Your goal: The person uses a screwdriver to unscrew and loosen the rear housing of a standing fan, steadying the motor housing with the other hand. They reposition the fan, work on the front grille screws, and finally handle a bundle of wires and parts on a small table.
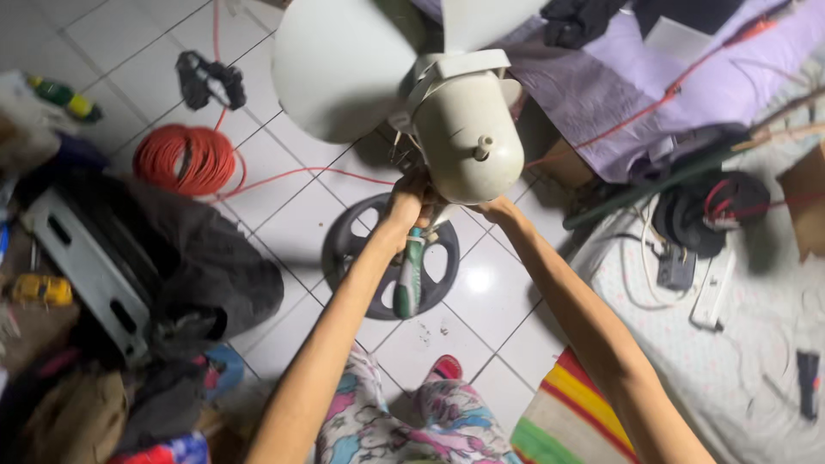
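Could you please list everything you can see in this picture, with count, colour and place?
fan motor housing: one, cream, top centre
fan blades: two visible, pale, top
fan base: one, dark grey, floor centre
screwdriver: one, green handle, in left hand
cable coil: one, red, floor left
power strip: one, white, right
purple sheet: one, top right
striped mat: one, bottom
left hand: under the motor, gripping
right hand: under the motor
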The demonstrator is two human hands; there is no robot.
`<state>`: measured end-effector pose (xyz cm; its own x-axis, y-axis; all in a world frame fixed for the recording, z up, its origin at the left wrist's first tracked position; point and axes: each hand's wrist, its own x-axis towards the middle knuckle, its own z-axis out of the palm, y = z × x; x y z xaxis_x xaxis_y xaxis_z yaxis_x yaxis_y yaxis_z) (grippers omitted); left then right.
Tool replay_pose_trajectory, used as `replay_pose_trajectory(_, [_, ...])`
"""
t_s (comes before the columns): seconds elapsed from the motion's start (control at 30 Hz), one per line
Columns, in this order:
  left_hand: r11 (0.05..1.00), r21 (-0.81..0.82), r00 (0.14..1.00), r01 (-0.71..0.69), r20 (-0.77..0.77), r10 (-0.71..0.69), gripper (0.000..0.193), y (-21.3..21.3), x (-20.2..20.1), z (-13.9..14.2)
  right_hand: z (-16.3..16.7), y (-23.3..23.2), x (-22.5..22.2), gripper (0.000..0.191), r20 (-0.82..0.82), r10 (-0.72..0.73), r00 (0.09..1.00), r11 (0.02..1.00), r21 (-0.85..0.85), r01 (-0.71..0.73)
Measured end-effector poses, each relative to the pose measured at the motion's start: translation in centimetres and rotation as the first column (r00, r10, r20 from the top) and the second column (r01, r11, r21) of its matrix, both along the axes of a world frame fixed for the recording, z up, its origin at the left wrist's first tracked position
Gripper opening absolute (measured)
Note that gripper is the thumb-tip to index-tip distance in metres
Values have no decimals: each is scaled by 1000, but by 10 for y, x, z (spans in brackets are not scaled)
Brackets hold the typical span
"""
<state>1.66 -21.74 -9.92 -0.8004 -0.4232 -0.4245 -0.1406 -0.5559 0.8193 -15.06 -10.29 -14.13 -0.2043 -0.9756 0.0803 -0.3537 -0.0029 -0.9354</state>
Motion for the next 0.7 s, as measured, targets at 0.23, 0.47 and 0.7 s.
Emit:
replay_pose_trajectory(0.23, [982,-60,977,-181,105,187,19,-6,36,3,13,-48,23,52,-81,175,981,982,80,-169])
replay_pose_trajectory(0.47, [983,-55,963,-174,198,182,25,-10,55,-16,0,-67,31,51,-172,222,960,972,116,-205])
replay_pose_trajectory(0.7, [972,-47,954,-228,190,233,16,4,43,-40,-11,-53,11,50,-288,201,936,980,72,-188])
